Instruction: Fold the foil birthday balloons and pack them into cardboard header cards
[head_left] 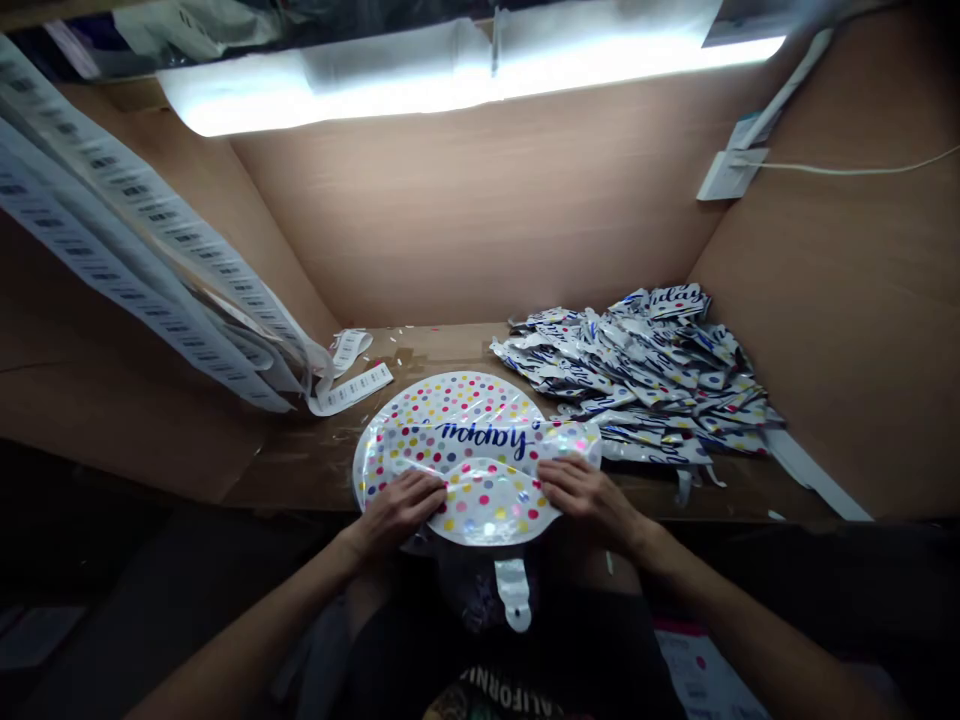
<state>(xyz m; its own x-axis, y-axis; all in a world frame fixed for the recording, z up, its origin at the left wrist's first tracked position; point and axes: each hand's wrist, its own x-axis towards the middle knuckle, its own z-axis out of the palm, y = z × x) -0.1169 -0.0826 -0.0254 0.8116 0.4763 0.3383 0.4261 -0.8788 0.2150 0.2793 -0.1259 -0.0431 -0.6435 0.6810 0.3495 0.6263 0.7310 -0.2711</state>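
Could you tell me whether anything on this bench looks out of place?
Two loose label strips lie on the bench below the hanging label sheets, with small white scraps scattered nearby, looking like stray litter.

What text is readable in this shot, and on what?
"Happy": blue script, upside down, on the polka-dot foil balloon
"CALIFORNI…", cut off: on the black T-shirt
Barcode labels: too small to read
Paper sheet, lower right: too small to read
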